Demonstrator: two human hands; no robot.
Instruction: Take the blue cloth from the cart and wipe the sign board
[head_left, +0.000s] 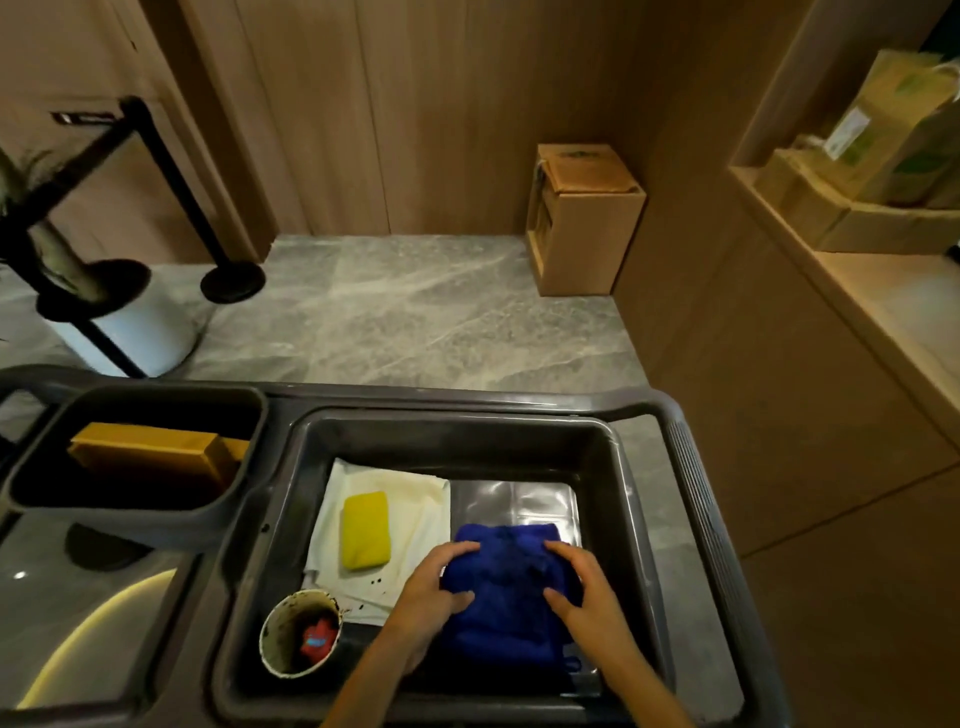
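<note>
A folded blue cloth (506, 582) lies in the right half of the dark grey cart tray (631, 519). My left hand (434, 597) rests on the cloth's left edge with thumb and fingers curled around it. On the cloth's right edge sits my right hand (587, 592), fingers spread and pressing it. Both hands hold the cloth between them while it still rests on the tray bottom. At the far left stands a black stand with a slanted board (78, 171), blurred; whether it is the sign board I cannot tell.
In the tray lie a yellow sponge (365, 530) on a white cloth (415, 499) and a dirty paper cup (298, 634). A second bin (140, 452) holds a brown box. A cardboard box (584, 218) stands by the wooden wall, a counter (857, 291) at right, a white planter (135, 332) at left.
</note>
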